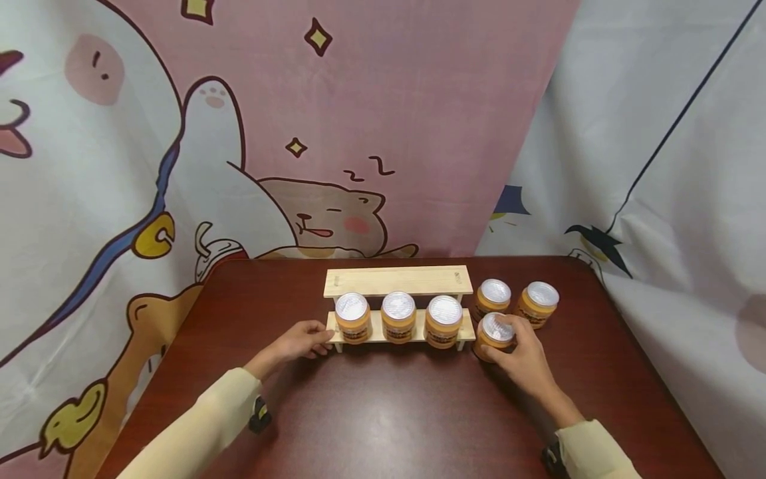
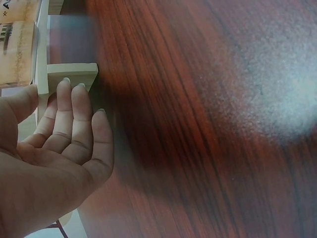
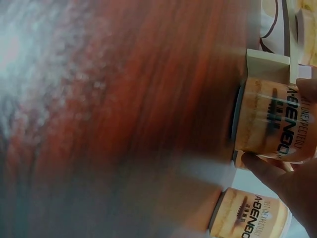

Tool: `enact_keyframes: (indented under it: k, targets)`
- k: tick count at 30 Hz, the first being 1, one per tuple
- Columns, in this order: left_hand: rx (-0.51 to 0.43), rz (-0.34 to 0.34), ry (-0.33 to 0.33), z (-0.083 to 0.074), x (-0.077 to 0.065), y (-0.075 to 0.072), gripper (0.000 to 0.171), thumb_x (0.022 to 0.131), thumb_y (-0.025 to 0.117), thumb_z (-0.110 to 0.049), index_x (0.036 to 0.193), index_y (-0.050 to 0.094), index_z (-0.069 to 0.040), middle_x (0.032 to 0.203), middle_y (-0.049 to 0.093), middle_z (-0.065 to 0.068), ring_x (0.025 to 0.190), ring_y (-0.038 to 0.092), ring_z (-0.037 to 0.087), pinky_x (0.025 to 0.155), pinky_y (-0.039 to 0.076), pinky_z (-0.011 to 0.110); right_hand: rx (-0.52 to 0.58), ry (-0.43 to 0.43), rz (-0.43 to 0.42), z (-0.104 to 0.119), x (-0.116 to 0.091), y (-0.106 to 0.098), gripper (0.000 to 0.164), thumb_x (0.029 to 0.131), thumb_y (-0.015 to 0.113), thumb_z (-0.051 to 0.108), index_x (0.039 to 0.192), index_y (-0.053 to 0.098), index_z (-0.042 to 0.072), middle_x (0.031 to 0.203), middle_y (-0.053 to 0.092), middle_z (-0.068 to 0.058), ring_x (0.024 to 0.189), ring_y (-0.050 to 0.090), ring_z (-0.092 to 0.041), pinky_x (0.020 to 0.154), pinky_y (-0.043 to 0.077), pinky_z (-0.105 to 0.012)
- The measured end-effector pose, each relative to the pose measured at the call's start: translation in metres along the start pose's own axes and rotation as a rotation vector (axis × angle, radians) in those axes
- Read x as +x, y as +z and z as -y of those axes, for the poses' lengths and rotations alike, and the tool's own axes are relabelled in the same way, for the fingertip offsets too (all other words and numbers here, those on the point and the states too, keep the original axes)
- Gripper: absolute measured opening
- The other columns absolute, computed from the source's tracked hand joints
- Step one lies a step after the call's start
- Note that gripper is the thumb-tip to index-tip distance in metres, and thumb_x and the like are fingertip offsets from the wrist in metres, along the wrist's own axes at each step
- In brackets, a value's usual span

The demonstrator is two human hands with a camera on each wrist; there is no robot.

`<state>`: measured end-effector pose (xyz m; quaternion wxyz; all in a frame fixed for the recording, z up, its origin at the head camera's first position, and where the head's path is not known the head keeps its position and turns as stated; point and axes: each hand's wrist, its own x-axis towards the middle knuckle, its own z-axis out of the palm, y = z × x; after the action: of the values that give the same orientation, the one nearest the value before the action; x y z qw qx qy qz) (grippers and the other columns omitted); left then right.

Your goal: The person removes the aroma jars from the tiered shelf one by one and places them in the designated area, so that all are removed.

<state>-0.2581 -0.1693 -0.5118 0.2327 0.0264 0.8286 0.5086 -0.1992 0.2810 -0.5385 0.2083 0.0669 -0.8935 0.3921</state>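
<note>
A two-step wooden rack point(image 1: 395, 282) stands near the back of the table. Three orange-labelled jars with silvery lids line its lower step: a left jar point(image 1: 353, 319), a middle jar point(image 1: 398, 319) and a right jar point(image 1: 443, 322). At the rack's left end my left hand point(image 1: 303, 339) holds the lower step, thumb on the board's edge and fingertips by the leg point(image 2: 74, 72). My right hand point(image 1: 528, 358) grips a matching jar point(image 3: 270, 119) around its side, just right of the rack, upright and close to the tabletop.
Two more such jars, one behind the gripped jar point(image 1: 494, 293) and one farther right point(image 1: 538, 301), stand on the dark red table point(image 1: 383, 412). A printed cloth point(image 1: 419, 133) hangs right behind the table's back edge, and more cloth lines the sides.
</note>
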Motion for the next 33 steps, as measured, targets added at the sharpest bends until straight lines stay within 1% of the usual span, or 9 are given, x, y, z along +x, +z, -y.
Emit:
enact_keyframes:
  k: [6, 13, 16, 19, 23, 24, 26, 29, 33]
  targets:
    - [-0.002, -0.003, -0.001, -0.001, -0.001, 0.000, 0.025, 0.101, 0.060, -0.025, 0.103, 0.061, 0.001, 0.094, 0.073, 0.014, 0.080, 0.069, 0.017, 0.070, 0.054, 0.035, -0.014, -0.001, 0.002, 0.000, -0.001, -0.001, 0.064, 0.068, 0.088, 0.005, 0.124, 0.057, 0.001, 0.124, 0.056, -0.019, 0.110, 0.054, -0.027, 0.086, 0.036, -0.019]
    - [0.006, 0.002, 0.009, -0.004, -0.001, 0.000, 0.025, 0.101, 0.059, -0.024, 0.102, 0.061, 0.001, 0.094, 0.073, 0.015, 0.082, 0.069, 0.019, 0.071, 0.054, 0.036, -0.015, -0.030, 0.026, 0.000, 0.001, -0.004, 0.065, 0.068, 0.090, 0.005, 0.124, 0.057, 0.001, 0.124, 0.057, -0.018, 0.112, 0.053, -0.027, 0.089, 0.035, -0.019]
    - [0.012, 0.006, 0.011, -0.004, 0.000, -0.001, 0.025, 0.102, 0.059, -0.024, 0.102, 0.061, 0.001, 0.095, 0.073, 0.016, 0.082, 0.070, 0.019, 0.071, 0.055, 0.036, -0.005, -0.042, 0.033, 0.004, 0.002, -0.007, 0.069, 0.068, 0.092, 0.009, 0.127, 0.056, 0.003, 0.130, 0.055, -0.018, 0.116, 0.050, -0.027, 0.093, 0.035, -0.025]
    - [0.018, 0.008, 0.016, -0.006, -0.001, -0.001, 0.026, 0.102, 0.058, -0.024, 0.104, 0.061, 0.002, 0.095, 0.073, 0.018, 0.083, 0.070, 0.020, 0.072, 0.055, 0.038, 0.001, -0.078, 0.009, 0.014, 0.004, -0.009, 0.074, 0.068, 0.092, 0.011, 0.133, 0.056, 0.004, 0.140, 0.050, -0.020, 0.125, 0.046, -0.031, 0.098, 0.033, -0.032]
    - [0.017, 0.005, 0.022, -0.007, -0.002, -0.001, 0.027, 0.102, 0.058, -0.024, 0.104, 0.060, 0.003, 0.096, 0.072, 0.020, 0.084, 0.071, 0.023, 0.073, 0.056, 0.041, 0.016, -0.164, -0.026, 0.037, 0.010, -0.009, 0.079, 0.069, 0.090, 0.010, 0.140, 0.054, 0.007, 0.145, 0.048, -0.021, 0.133, 0.043, -0.035, 0.106, 0.029, -0.023]
    - [0.020, 0.006, 0.025, -0.006, -0.002, -0.001, 0.028, 0.102, 0.057, -0.024, 0.105, 0.060, 0.004, 0.097, 0.072, 0.021, 0.085, 0.071, 0.024, 0.073, 0.055, 0.042, 0.020, -0.187, -0.023, 0.043, 0.012, -0.008, 0.080, 0.070, 0.090, 0.010, 0.141, 0.053, 0.009, 0.145, 0.048, -0.021, 0.134, 0.042, -0.035, 0.109, 0.026, -0.020]
    - [0.019, 0.009, 0.030, -0.005, -0.003, -0.001, 0.028, 0.103, 0.057, -0.023, 0.105, 0.059, 0.005, 0.097, 0.072, 0.023, 0.085, 0.071, 0.026, 0.073, 0.055, 0.043, 0.015, -0.246, 0.001, 0.055, 0.015, -0.004, 0.082, 0.070, 0.090, 0.013, 0.143, 0.052, 0.010, 0.145, 0.049, -0.020, 0.135, 0.042, -0.037, 0.112, 0.023, -0.018]
    - [0.016, 0.013, 0.032, -0.003, -0.003, -0.001, 0.028, 0.103, 0.056, -0.023, 0.105, 0.059, 0.005, 0.097, 0.071, 0.023, 0.085, 0.070, 0.026, 0.072, 0.055, 0.043, -0.034, -0.338, 0.035, 0.067, 0.019, 0.005, 0.084, 0.070, 0.091, 0.023, 0.143, 0.053, 0.011, 0.144, 0.051, -0.018, 0.136, 0.043, -0.039, 0.117, 0.026, -0.035]
    - [0.012, 0.009, 0.018, -0.003, -0.003, 0.001, 0.027, 0.102, 0.057, -0.025, 0.104, 0.060, 0.002, 0.095, 0.072, 0.018, 0.083, 0.070, 0.020, 0.071, 0.054, 0.038, -0.102, -0.398, 0.038, 0.073, 0.024, 0.018, 0.085, 0.069, 0.091, 0.035, 0.142, 0.054, 0.011, 0.140, 0.054, -0.016, 0.134, 0.045, -0.039, 0.111, 0.029, -0.060]
